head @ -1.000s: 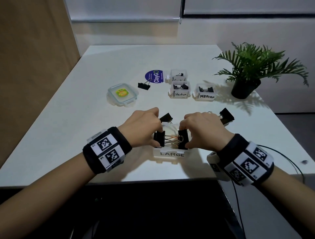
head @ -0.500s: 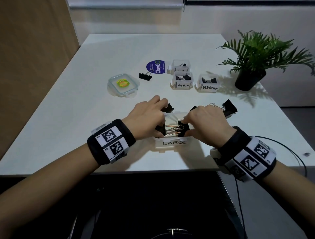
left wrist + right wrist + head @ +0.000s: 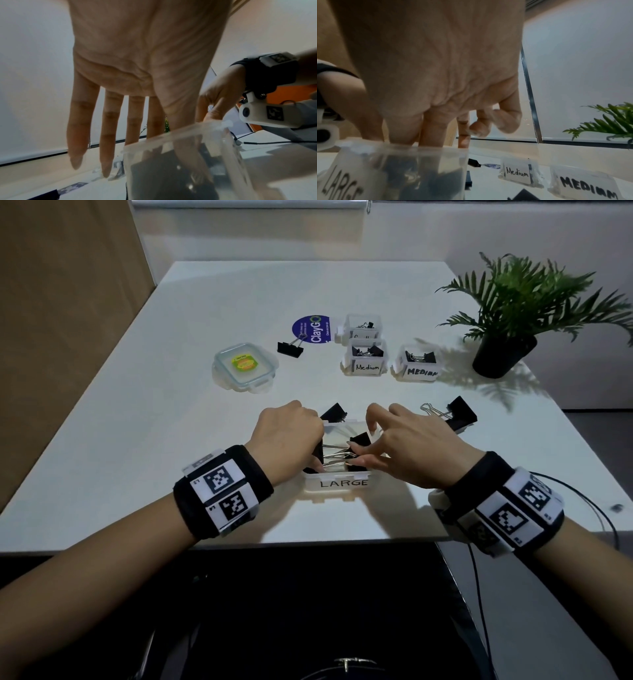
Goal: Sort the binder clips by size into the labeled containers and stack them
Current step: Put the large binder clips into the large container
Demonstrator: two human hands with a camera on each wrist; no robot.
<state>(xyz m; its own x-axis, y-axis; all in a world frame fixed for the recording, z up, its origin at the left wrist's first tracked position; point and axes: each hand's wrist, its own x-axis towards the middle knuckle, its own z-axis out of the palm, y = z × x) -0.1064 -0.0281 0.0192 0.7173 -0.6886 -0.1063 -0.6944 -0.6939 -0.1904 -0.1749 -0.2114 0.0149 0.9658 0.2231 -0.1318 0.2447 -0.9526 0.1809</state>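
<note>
On the white table (image 3: 137, 419) I see both Medium tubs (image 3: 365, 359) filled. My left hand (image 3: 284, 436) and right hand (image 3: 407, 446) pinch clips (image 3: 359, 440) inside the LARGE box (image 3: 337, 484); loose clips (image 3: 460, 414) at two and eleven o'clock remain.

"LARGE" is handwritten on the nearest container (image 3: 337, 483). "Medium" (image 3: 367, 367) and "MEDIUM" (image 3: 422, 372) (cut off) are marked on two containers at 12 o'clock. "ClayGO" is printed on the blue sticker (image 3: 311, 330) at 11.

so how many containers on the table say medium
2. The handwritten Medium container sits mid-table beyond the hands; the block-letter MEDIUM container stands just to its right, near the potted plant. The label on the container behind them is mostly hidden.
</note>
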